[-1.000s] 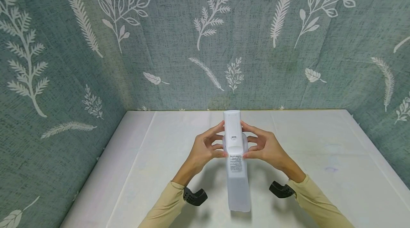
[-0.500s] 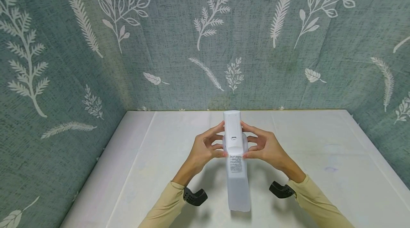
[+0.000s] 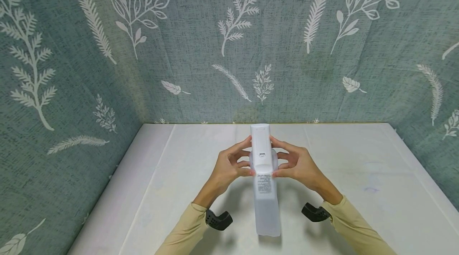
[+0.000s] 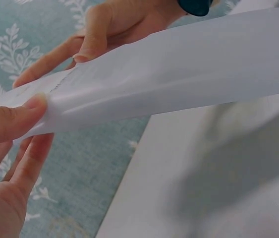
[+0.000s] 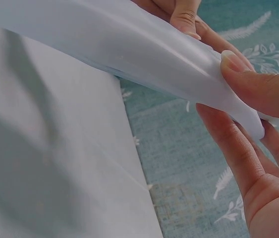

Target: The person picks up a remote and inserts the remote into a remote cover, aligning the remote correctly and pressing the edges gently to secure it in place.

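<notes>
White remote (image 3: 261, 141) juts from the far end of a cloudy sleeve (image 3: 267, 213); left hand (image 3: 226, 167) and right hand (image 3: 301, 167) pinch its sides above the bench (image 3: 179, 167).

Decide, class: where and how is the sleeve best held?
Probably at the mouth of the sleeve, from both sides: it is long and narrow, the remote sticks out there, and the left hand and right hand pinch its edges.
</notes>
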The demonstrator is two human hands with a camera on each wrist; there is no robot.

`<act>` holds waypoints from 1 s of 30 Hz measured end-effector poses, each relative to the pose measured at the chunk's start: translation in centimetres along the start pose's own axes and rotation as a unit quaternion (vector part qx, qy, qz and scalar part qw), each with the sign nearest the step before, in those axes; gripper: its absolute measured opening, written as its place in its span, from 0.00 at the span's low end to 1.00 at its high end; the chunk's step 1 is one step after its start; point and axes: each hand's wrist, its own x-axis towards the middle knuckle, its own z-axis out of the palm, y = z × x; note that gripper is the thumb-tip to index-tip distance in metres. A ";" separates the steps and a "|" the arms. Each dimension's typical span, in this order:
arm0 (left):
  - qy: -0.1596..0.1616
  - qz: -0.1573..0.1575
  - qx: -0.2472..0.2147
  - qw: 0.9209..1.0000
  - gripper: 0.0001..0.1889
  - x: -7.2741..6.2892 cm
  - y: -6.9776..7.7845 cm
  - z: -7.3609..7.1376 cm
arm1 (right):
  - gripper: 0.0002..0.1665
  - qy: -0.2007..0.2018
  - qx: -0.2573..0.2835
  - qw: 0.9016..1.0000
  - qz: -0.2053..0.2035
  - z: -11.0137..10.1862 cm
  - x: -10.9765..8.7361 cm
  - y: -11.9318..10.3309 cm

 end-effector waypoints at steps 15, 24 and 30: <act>0.006 0.005 0.000 1.000 0.45 -0.1 0.1 -0.1 | 0.53 0.005 0.004 1.000 0.002 0.1 0.2 0.0; 0.010 0.001 0.001 1.000 0.45 -0.3 0.2 -0.2 | 0.53 0.003 0.013 1.000 0.003 0.2 0.3 0.0; 0.012 -0.002 -0.006 1.000 0.44 -0.4 0.2 -0.2 | 0.53 0.000 0.018 1.000 0.006 0.2 0.3 0.0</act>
